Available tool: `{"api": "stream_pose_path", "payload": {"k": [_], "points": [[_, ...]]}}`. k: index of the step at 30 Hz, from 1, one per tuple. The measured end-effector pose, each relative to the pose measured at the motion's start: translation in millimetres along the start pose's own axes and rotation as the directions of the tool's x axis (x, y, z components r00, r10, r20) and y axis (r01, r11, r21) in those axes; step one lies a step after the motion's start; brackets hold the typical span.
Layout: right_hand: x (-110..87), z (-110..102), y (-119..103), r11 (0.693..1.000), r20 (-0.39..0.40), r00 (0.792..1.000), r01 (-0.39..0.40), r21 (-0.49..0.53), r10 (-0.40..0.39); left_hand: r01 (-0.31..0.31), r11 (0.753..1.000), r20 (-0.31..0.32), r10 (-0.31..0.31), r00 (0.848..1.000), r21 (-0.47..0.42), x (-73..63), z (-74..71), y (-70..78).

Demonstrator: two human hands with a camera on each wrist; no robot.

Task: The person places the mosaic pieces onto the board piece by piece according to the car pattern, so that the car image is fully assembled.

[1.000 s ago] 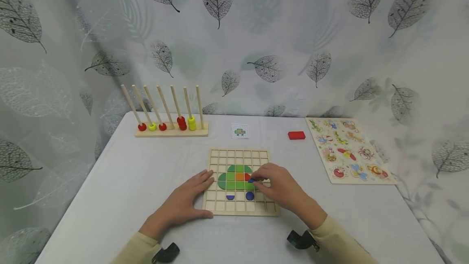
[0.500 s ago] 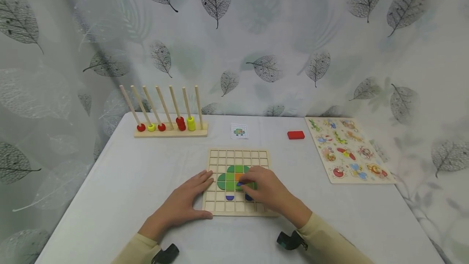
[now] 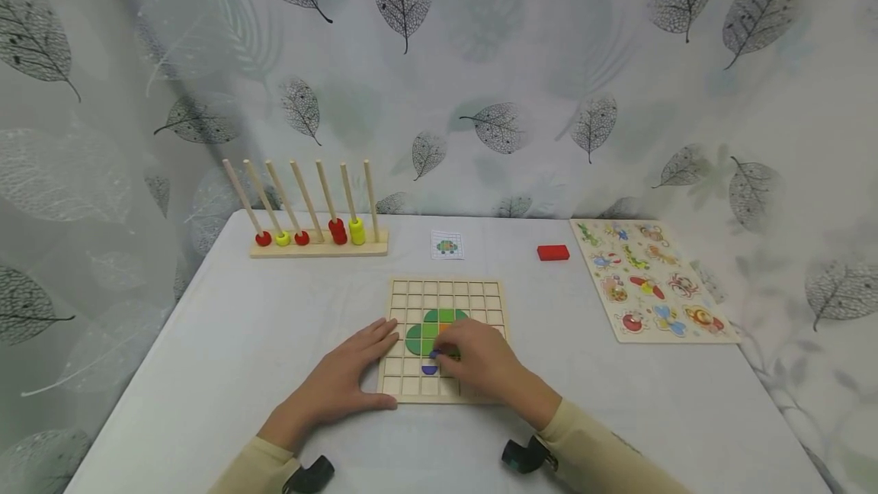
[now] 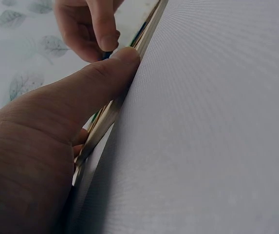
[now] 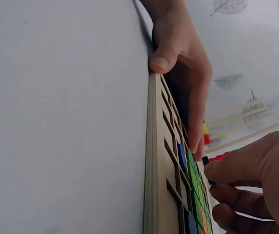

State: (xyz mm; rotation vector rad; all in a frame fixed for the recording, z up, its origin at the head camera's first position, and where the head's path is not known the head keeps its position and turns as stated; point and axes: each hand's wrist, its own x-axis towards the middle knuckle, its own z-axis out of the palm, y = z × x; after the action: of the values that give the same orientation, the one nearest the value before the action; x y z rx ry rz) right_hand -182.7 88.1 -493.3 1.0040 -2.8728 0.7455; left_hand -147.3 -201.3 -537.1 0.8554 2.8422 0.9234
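A square wooden grid board [image 3: 406,386] lies before me, with green tiles [image 3: 417,339] and part of an orange tile [image 3: 444,328] set in its cells. My left hand [image 3: 336,380] rests along the board's left side, its fingers stretched toward the back and the thumb at the near corner. Between thumb and fingertips, my right hand [image 3: 483,357] pinches a small blue tile [image 5: 206,160], held over the board. Just below it in the head view, a blue half-circle tile [image 3: 429,370] sits in a cell. The right hand hides the board's right-hand tiles in the head view.
A pattern card [image 3: 447,245] lies behind the board. Back left stands a peg stand [image 3: 322,250] with red and yellow beads. A red block [image 3: 552,253] and a picture puzzle board [image 3: 645,280] lie on the right. A leaf-patterned curtain [image 3: 494,59] hangs behind the table.
My right hand has moved left and slightly nearer over the board with the blue tile, now close above the blue half-circle. The left hand has stayed at the board's edge.
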Motion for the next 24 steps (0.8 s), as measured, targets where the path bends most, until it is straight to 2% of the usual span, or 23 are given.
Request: {"api": "stream_pose_path", "payload": {"k": [8,13,24], "points": [[4.6,5.5,-3.5,0.999,0.042,0.999,0.015,-0.034,-0.013,-0.007,1.0,0.003,0.007,1.0,0.001,0.0,-1.0,0.3],[5.7,6.6,-5.0,1.0,0.071,0.997,0.006,-0.008,-0.006,-0.023,1.0,-0.015,0.023,1.0,0.003,-0.3,0.5,-1.2],[5.0,7.5,-7.7,0.999,0.077,0.996,0.038,0.013,-0.039,-0.021,1.0,-0.002,0.021,1.0,0.008,-0.1,-2.2,2.3]]}}
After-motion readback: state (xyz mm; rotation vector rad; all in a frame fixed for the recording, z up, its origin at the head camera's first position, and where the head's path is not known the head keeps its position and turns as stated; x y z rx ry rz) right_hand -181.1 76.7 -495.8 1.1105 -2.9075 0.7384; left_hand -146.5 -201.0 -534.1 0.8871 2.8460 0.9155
